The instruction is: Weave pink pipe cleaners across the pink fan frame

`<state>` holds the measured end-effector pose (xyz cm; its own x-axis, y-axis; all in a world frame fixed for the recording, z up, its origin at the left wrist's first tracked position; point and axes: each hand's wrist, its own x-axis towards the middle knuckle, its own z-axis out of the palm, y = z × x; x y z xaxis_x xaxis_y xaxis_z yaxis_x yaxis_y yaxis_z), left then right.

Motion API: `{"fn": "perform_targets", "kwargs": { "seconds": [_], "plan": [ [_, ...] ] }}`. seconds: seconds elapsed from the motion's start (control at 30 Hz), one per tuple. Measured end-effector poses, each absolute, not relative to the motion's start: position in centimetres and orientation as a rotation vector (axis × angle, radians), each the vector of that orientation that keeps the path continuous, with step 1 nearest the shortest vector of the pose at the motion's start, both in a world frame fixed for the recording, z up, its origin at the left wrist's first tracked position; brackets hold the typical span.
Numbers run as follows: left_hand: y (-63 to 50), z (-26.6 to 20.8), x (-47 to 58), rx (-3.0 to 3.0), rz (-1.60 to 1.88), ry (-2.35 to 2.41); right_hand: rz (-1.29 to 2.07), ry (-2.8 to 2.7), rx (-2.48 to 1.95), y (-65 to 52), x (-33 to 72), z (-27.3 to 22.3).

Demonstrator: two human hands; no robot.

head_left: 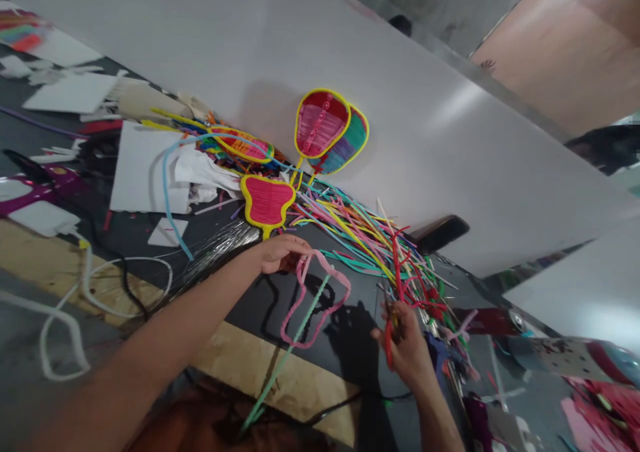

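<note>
My left hand (283,255) is closed on the upper edge of a pink pipe-cleaner outline (345,295) with a wavy, fan-like shape. A pale green pipe cleaner (273,377) runs through the outline and sticks out below it, toward me. In my right hand (411,349) is a pair of scissors (389,345) with red-orange handles, its blades pointing up and away from the pink outline. Just beyond my left hand lies a finished-looking pink fan (270,200) with a yellow edge.
Two more yellow-edged fans (323,124) lean against the white partition (425,119). Many coloured pipe cleaners (350,222) lie behind my hands, with a red bent bunch (403,265) near the scissors. White cards (145,162), a dark phone-like object (443,233) and a white cable (75,339) surround the area.
</note>
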<state>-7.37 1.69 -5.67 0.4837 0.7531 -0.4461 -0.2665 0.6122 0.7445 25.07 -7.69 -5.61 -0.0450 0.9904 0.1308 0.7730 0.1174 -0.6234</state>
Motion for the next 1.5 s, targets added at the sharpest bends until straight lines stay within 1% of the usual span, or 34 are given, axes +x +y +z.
{"fn": "perform_targets", "kwargs": {
  "seconds": [0.1,0.2,0.53,1.0,1.13,1.5],
  "plan": [
    [1.7,-6.0,-7.4,0.643,0.702,0.828,0.43,-2.11,-1.611,-7.3,23.9,-5.8],
    [1.8,-6.5,-7.4,0.645,0.705,0.816,0.267,-2.168,-1.559,-6.9,22.6,-5.7],
    [1.6,-5.9,-7.2,0.595,0.683,0.811,-0.135,-2.351,-1.696,-8.5,17.8,-5.5],
    [1.2,-5.3,-7.1,0.527,0.668,0.726,-0.17,-2.222,-1.726,-7.5,14.4,-5.6],
    [1.2,-5.3,-7.0,0.522,0.672,0.75,-0.252,-2.252,-1.721,-7.4,14.3,-5.4],
    [1.3,-6.2,-6.9,0.424,0.668,0.718,-0.48,-2.409,-1.532,-5.7,15.0,-5.2]
  ]
}}
